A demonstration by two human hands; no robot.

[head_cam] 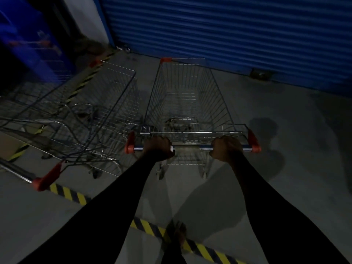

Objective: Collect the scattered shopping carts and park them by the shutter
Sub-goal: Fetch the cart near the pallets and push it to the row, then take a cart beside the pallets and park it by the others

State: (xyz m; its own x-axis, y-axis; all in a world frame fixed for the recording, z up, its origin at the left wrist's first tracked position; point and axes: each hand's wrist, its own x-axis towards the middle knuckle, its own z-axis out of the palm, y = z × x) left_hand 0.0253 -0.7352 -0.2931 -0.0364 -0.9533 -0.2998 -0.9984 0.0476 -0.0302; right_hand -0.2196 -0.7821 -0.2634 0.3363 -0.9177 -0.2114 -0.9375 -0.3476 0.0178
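An empty wire shopping cart [187,96] with red corner caps stands straight ahead, its nose close to the blue roller shutter [228,31]. My left hand [158,148] grips the left part of its metal handle bar [190,149]. My right hand [224,148] grips the right part of the same bar. Both arms are stretched out in black sleeves. To the left, a second wire cart [106,115] is parked at an angle, with more cart frames [28,111] nested behind it.
Yellow-and-black hazard tape [148,226] crosses the grey concrete floor under my foot [180,235]; another strip [89,77] runs toward the shutter's left corner. A blue structure [32,35] stands at far left. A latch [261,75] sits at the shutter's base. The light is dim.
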